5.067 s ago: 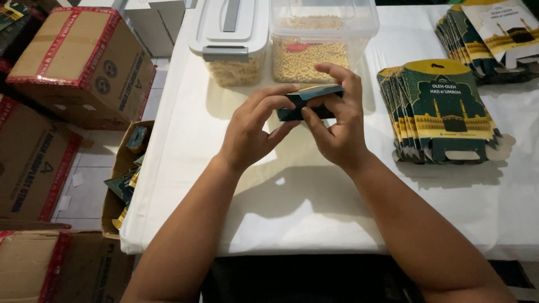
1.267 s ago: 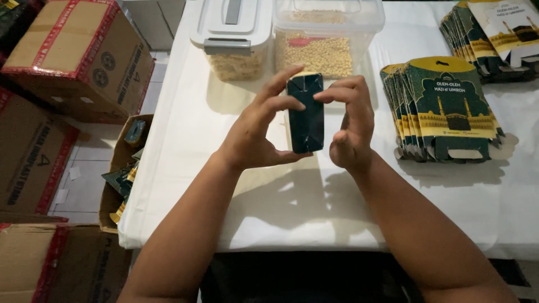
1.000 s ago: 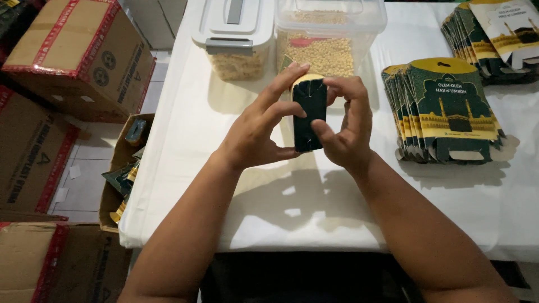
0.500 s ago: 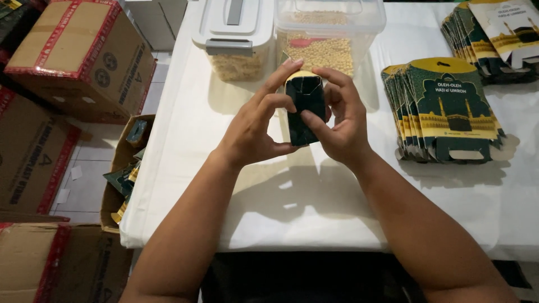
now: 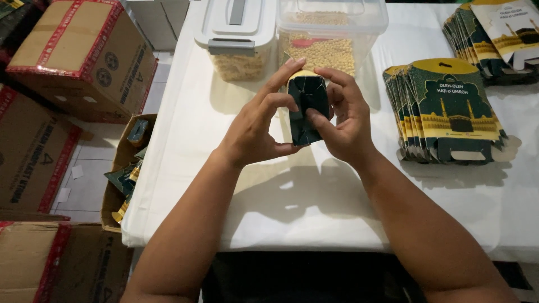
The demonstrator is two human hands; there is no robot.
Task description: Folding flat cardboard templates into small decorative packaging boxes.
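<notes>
White cloth covers the desk [image 5: 185,140] filling most of the frame. Brown cardboard boxes [image 5: 78,56] sit at left. Flat dark green cartons [image 5: 449,106] lie stacked at right, within easy reach. At middle top, the left hand [image 5: 252,132] and right hand [image 5: 345,120] pinch a small dark green carton [image 5: 306,109] upright, fingers pressing its end flaps.

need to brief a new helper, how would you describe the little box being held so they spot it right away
Look at the white-clothed table, just in front of the two clear tubs of pale pellets. The small dark green carton is pinched upright between the left hand and right hand. Unlike the flat printed packs stacked to the right, it is folded into a box and held off the table.
</notes>
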